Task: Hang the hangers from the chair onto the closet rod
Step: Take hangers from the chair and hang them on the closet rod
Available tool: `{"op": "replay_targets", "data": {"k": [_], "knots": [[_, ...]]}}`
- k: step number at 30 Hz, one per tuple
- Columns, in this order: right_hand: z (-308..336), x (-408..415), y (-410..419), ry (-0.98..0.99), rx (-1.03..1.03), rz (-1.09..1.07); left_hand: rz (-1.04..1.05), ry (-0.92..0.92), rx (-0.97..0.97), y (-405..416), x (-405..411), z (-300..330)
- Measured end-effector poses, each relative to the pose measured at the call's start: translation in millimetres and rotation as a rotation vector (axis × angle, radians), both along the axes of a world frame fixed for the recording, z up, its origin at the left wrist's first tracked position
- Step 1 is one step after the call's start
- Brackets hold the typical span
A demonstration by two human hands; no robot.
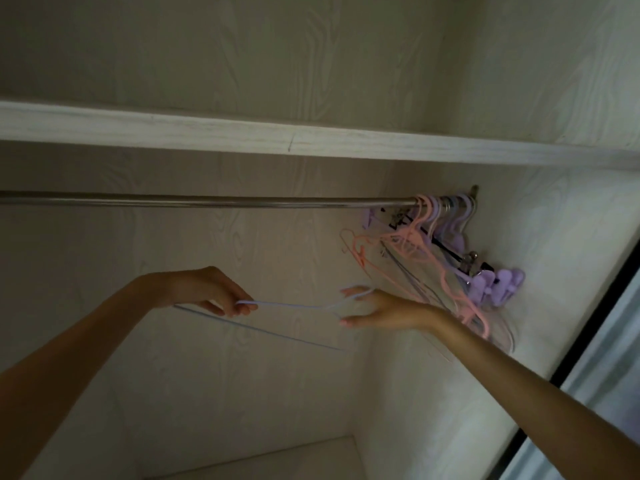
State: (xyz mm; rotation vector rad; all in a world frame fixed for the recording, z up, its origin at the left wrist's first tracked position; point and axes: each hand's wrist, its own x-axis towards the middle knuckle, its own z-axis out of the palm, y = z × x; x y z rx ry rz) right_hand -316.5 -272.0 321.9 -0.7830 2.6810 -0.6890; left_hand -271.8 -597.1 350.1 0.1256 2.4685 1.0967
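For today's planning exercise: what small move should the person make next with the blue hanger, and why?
Probably lift the blue hanger and hook it over the rod. The left hand pinches one end, the right hand reaches its hook, and it hangs below the rod's bare stretch.

Two bare arms show in the head view, both uncovered from the lower edge of the frame up to the wrists, with no sleeve visible on either. The person's left hand (211, 289) is slim, with long fingers and short rounded nails. The person's right hand (377, 310) is likewise slender, and its nails appear to carry a pale pink polish, though the dim light makes this hard to tell.
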Motion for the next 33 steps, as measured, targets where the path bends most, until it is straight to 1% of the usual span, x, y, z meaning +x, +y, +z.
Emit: {"op": "replay_targets", "data": {"k": [2,4,6,8,9,11,12,13,14,15,16,17,19,22,24,26,28,33], "knots": [[-7,18,-6,-0.140,-0.062,0.053,-0.068,-0.006,-0.011,4,-2,2],[-11,33,-9,-0.178,-0.115,0.067,-0.149,0.016,-0.057,14,-5,8],[-15,42,-9,-0.172,-0.172,0.072,-0.203,0.095,-0.174,25,-6,14],[-18,43,-5,-0.125,-0.257,0.034,-0.232,0.276,-0.276,33,-12,15],[-20,40,-4,-0.087,-0.316,-0.014,-0.217,0.362,-0.276,36,-14,15],[-16,33,-2,-0.006,-0.456,-0.146,-0.138,0.554,-0.190,47,-15,19],[-12,29,-3,0.016,-0.527,-0.226,-0.091,0.684,-0.152,54,-15,23],[-5,22,-3,0.059,-0.560,-0.315,-0.038,0.849,-0.161,61,-16,28],[5,17,-4,0.120,-0.565,-0.393,0.031,1.025,-0.235,69,-17,36],[14,11,-5,0.186,-0.526,-0.445,0.088,1.188,-0.340,74,-20,43],[24,6,-6,0.235,-0.466,-0.473,0.131,1.305,-0.453,79,-25,47],[35,-1,-7,0.270,-0.384,-0.491,0.166,1.364,-0.573,83,-32,50],[47,-15,-11,0.321,-0.243,-0.532,0.222,1.373,-0.768,86,-42,51],[53,-33,-20,0.378,-0.159,-0.619,0.249,1.172,-0.937,96,-44,51],[54,-41,-27,0.400,-0.116,-0.655,0.274,1.097,-1.018,103,-42,50],[56,-46,-32,0.397,-0.077,-0.690,0.281,1.084,-1.040,109,-39,48],[56,-50,-34,0.364,-0.044,-0.711,0.295,1.078,-1.017,111,-37,45],[42,-61,-29,0.190,-0.047,-0.665,0.300,1.042,-0.986,110,-36,43]]}}
